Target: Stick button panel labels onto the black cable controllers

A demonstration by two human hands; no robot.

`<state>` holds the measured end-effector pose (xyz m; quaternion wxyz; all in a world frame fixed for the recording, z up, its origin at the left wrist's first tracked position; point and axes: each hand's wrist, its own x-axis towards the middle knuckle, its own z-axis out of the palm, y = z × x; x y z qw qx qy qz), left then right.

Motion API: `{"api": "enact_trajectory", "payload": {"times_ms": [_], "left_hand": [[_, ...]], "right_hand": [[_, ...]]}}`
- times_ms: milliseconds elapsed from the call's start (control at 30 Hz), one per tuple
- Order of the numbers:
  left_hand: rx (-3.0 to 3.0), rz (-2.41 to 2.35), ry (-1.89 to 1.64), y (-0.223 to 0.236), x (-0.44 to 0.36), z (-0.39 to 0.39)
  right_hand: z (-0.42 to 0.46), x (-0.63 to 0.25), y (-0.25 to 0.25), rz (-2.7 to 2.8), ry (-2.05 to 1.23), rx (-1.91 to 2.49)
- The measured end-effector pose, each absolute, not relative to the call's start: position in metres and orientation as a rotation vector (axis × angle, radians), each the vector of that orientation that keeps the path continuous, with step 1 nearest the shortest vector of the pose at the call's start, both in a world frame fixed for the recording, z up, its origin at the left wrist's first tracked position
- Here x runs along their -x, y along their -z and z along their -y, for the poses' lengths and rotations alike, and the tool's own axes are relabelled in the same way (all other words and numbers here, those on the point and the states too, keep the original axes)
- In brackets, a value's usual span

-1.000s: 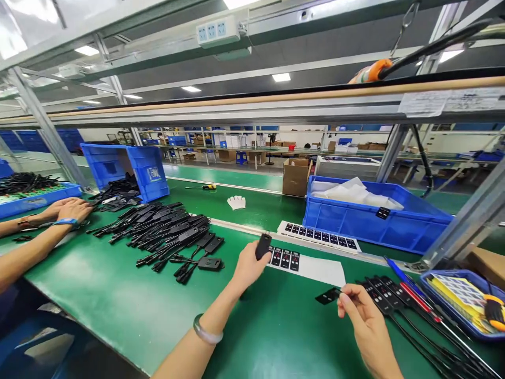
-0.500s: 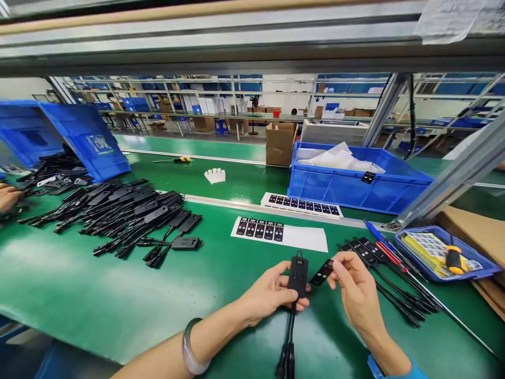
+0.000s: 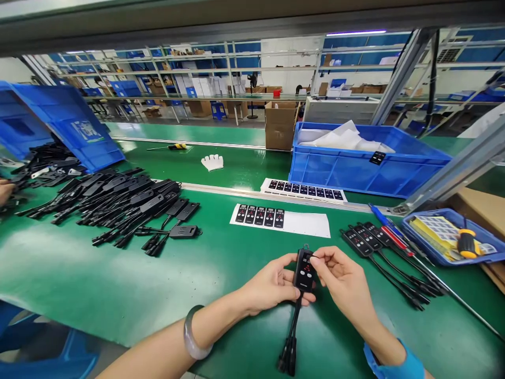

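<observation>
My left hand (image 3: 272, 287) is closed around a small black controller (image 3: 303, 287) with cables (image 3: 291, 337) hanging from its lower end. A black label (image 3: 305, 269) with red marks and two pale button spots lies over the controller's front. My right hand (image 3: 341, 273) pinches the label's upper right corner, its fingertips against the controller. Beyond my hands, a white backing sheet (image 3: 305, 223) carries several more black labels (image 3: 260, 215) on its left part. To the right lie a few controllers with labels on their faces (image 3: 363, 239).
A large pile of black controllers (image 3: 130, 197) covers the left, by a tipped blue crate (image 3: 67, 126). Another person's hand (image 3: 4, 190) shows at the left edge. A blue bin (image 3: 355, 168), a tool tray (image 3: 445, 258), a white glove (image 3: 212, 162) and a screwdriver (image 3: 173, 147) surround the workspace.
My right hand has moved left, bringing the label from beside the controller onto its front, where it now covers the display. The view has tilted slightly downward.
</observation>
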<state>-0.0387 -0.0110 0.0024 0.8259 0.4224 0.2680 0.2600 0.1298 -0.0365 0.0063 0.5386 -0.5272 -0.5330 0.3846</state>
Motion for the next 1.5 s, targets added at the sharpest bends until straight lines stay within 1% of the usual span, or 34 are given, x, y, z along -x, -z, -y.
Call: {"api": "enact_trajectory", "payload": {"times_ms": [1300, 1500], "left_hand": [[-1.019, -0.595, -0.544, -0.002, 0.034, 0.016], [-0.961, -0.618, -0.524, -0.002, 0.035, 0.014]], "right_hand": [[0.036, -0.126, -0.005, 1.161, -0.937, 1.372], [0.029, -0.133, 0.002, 1.281, -0.893, 1.421]]}}
